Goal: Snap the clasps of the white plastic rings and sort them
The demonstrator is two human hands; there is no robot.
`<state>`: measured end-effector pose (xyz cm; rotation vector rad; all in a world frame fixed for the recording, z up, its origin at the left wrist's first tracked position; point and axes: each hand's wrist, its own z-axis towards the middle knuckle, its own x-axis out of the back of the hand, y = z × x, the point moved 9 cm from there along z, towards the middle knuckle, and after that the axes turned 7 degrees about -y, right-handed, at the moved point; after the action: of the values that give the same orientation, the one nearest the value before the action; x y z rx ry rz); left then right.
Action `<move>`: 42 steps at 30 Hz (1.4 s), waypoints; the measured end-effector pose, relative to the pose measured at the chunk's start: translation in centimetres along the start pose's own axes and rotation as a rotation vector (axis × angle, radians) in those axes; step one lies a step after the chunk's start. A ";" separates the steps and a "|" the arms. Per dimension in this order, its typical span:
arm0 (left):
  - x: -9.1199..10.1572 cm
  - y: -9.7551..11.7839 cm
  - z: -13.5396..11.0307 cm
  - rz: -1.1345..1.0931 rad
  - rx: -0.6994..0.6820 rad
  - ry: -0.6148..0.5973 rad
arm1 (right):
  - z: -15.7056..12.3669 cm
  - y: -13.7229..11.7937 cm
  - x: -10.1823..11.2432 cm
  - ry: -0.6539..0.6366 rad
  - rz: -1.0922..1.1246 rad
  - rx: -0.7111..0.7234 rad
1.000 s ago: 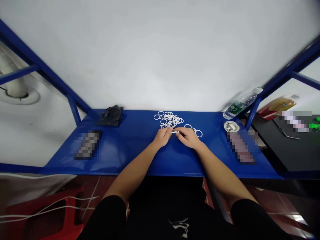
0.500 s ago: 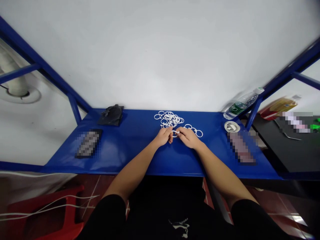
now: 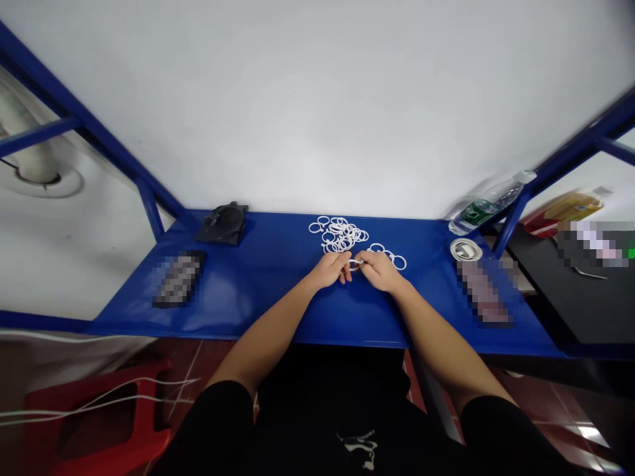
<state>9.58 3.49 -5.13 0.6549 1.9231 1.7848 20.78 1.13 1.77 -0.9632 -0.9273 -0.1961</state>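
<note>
Between my two hands is a white plastic ring [image 3: 354, 266] of the curtain-ring kind, held just above the blue table. My left hand [image 3: 331, 268] pinches its left side. On its right side, my right hand [image 3: 378, 268] has closed its fingers on the ring, partly covering it. Just beyond my hands lies a loose pile of similar white rings [image 3: 342, 231], several with a small knob or eyelet. A smaller group of white rings [image 3: 398, 262] lies beside my right hand, partly hidden by it.
The blue table [image 3: 258, 284] meets a white wall. A black plastic bag [image 3: 223, 223] and a blurred-out dark object [image 3: 179, 279] lie left. At right are a leaning water bottle [image 3: 489, 203], a white roll [image 3: 466, 250] and another blurred-out item [image 3: 483, 291]. A red stool [image 3: 143, 423] stands below.
The view has shifted slightly. Both hands still hold the ring, which now appears turned a little flatter between the fingers. The piles look the same.
</note>
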 end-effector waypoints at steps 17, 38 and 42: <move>6.5 3.9 -2.6 0.785 -0.130 0.628 | -1.0 2.9 4.1 0.282 -0.131 -0.127; 6.6 2.7 -1.9 0.856 -0.088 0.577 | 0.2 1.5 1.6 0.111 -0.140 0.013; 6.5 3.5 -2.3 0.783 -0.128 0.586 | 0.5 -0.6 -0.4 -0.013 -0.082 0.117</move>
<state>3.21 5.78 -1.47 1.0195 2.0182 2.8132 19.88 1.06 1.96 -0.8197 -0.9804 -0.2031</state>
